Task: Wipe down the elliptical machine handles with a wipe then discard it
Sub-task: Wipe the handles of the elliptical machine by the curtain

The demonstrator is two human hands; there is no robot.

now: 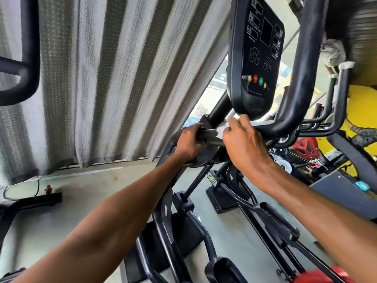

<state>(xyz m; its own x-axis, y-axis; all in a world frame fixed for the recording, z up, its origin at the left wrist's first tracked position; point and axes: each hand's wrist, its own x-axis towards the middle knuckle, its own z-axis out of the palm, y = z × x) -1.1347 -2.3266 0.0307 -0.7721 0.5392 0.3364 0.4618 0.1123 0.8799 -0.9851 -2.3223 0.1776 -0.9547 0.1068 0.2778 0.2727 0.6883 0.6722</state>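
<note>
- Both bare arms reach up and forward to the elliptical machine, meeting at the short horizontal handle bar [210, 135] just under the console [256, 58].
- The left hand [188, 142] is wrapped around the left end of that bar, fingers curled over the black end grip, clamped tight on it.
- The right hand [243, 139] sits just beside it on the same bar, fingers closed and pinching a white wipe [222, 129] against the metal.
- Only a small crumpled patch of the wipe shows, poking out between the right hand's thumb and fingers, pressed onto the grey middle stretch of the bar between the two hands.
- Above the hands, the console tilts toward the camera, dark screen off, with a row of yellow, red, green and yellow buttons [256, 81] near its lower edge.
- A thick black curved handle [299, 78] sweeps up on the right of the console; another rag-like bundle, too blurred to identify, sits near its top right.
- Below, the black foot pedals [279, 220] and frame stand on a pale grey floor [91, 193].
- A grey pleated curtain [114, 78] fills the left background, and yellow and red gear shows at the far right.
</note>
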